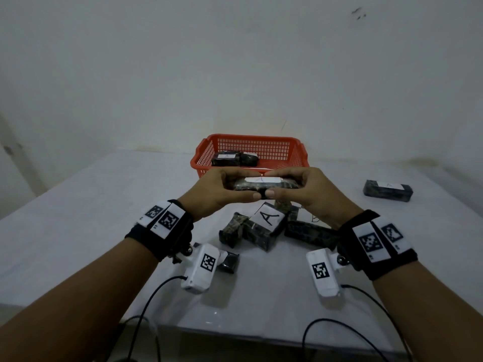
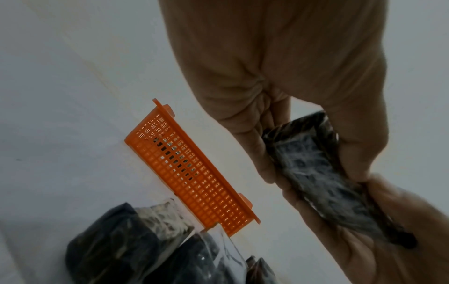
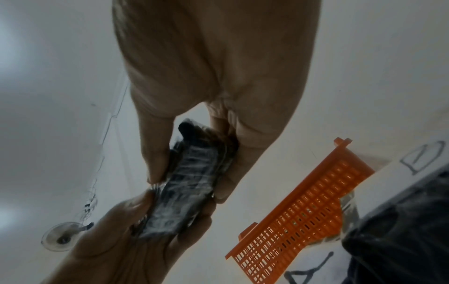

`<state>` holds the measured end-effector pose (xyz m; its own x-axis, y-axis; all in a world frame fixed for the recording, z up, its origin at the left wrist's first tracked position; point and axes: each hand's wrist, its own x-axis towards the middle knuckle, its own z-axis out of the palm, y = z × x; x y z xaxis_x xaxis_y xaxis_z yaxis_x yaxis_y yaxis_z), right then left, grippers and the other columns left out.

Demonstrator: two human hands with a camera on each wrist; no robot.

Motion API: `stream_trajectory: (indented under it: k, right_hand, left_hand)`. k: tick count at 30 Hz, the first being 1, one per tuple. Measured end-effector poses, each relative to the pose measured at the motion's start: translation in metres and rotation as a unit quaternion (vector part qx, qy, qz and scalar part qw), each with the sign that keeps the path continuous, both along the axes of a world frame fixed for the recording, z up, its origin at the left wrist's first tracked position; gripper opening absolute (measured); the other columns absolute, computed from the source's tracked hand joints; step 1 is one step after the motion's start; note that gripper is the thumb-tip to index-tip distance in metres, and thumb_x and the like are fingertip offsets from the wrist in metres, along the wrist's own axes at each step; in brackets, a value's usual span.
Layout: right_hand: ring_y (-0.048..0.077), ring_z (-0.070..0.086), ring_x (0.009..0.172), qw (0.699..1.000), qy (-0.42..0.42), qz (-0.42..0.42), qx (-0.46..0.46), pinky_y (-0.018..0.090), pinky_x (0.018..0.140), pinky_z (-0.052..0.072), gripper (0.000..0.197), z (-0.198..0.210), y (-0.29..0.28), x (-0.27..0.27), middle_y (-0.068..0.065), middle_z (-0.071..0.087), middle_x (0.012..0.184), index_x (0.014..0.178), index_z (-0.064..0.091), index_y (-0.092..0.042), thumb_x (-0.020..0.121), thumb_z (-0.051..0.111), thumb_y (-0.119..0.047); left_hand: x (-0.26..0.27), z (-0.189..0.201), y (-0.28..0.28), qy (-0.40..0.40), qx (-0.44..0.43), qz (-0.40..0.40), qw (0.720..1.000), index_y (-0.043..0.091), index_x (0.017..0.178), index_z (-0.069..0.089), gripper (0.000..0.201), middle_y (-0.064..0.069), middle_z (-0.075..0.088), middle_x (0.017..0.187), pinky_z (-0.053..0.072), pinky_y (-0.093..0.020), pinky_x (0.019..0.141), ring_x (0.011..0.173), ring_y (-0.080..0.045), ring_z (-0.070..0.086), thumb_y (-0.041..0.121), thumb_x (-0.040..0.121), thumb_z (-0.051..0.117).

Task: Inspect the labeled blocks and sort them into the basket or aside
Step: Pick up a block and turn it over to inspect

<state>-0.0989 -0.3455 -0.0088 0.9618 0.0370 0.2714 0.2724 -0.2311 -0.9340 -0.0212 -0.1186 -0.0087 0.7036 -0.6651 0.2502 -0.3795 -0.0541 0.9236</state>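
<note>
Both hands hold one dark wrapped block (image 1: 264, 184) in the air in front of the orange basket (image 1: 295, 155). My left hand (image 1: 222, 189) grips its left end and my right hand (image 1: 308, 190) its right end, thumbs meeting underneath. A white label lies on the block's top; its letter is too faint to read. The left wrist view shows the block (image 2: 323, 173) from below between the left fingers (image 2: 255, 153) and the other hand. In the right wrist view the block (image 3: 184, 184) is pinched the same way. The basket holds two dark blocks (image 1: 227, 158).
A pile of several dark blocks (image 1: 264, 228) lies on the white table (image 1: 104, 205) under my hands; one shows an "A" label. Another labeled block (image 1: 388, 190) lies alone at the right. A small block (image 1: 228, 261) sits by the left wrist camera. Cables hang over the table's front edge.
</note>
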Motion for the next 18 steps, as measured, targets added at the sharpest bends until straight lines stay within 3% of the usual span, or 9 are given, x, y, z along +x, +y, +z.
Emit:
stream_trajectory:
  k: [2,5,9,13,18]
  right_hand:
    - [0.018,0.077,0.098,1.0,-0.009,-0.007,0.003,0.027,0.087,0.06,0.045,0.001,0.001,-0.001,0.007,0.08,0.106,0.117,0.075,-0.01,0.075,0.088,-0.018]
    - [0.021,0.077,0.1,1.0,-0.004,-0.003,0.021,0.032,0.089,0.061,0.053,0.0,0.001,-0.002,0.008,0.079,0.108,0.119,0.074,-0.009,0.069,0.089,-0.021]
    - [0.025,0.076,0.106,0.999,0.007,0.019,0.03,0.033,0.091,0.062,0.048,-0.001,-0.001,-0.006,0.012,0.078,0.113,0.124,0.071,-0.005,0.079,0.083,0.001]
    - [0.025,0.075,0.107,1.0,0.01,0.02,-0.003,0.035,0.091,0.062,0.047,-0.001,-0.001,-0.008,0.011,0.077,0.114,0.124,0.072,-0.009,0.079,0.084,0.0]
    - [0.012,0.075,0.1,0.999,-0.005,0.01,-0.04,0.02,0.08,0.058,0.049,-0.001,0.007,-0.005,0.001,0.077,0.112,0.123,0.073,-0.013,0.076,0.088,-0.011]
  left_hand:
    - [-0.001,0.002,-0.001,0.008,0.002,-0.012,1.0,0.01,0.13,0.067,0.049,-0.005,0.076,0.119,0.057,-0.025,0.094,0.112,-0.016,0.072,0.005,0.084,0.08]
    - [0.0,0.004,0.003,-0.008,0.006,0.007,1.0,0.01,0.125,0.07,0.045,-0.005,0.077,0.114,0.057,-0.026,0.092,0.107,-0.017,0.073,0.005,0.082,0.082]
    - [0.001,0.003,0.01,0.002,0.015,0.0,1.0,0.012,0.127,0.069,0.049,-0.005,0.075,0.119,0.058,-0.03,0.095,0.111,-0.018,0.072,0.006,0.081,0.082]
    - [0.0,-0.001,0.013,-0.003,0.01,0.006,1.0,0.006,0.125,0.069,0.048,-0.007,0.076,0.117,0.058,-0.027,0.09,0.108,-0.018,0.073,0.003,0.079,0.082]
    - [-0.004,-0.002,0.011,-0.001,0.017,-0.001,1.0,0.008,0.124,0.068,0.049,-0.006,0.076,0.115,0.059,-0.026,0.086,0.106,-0.016,0.073,-0.001,0.078,0.083]
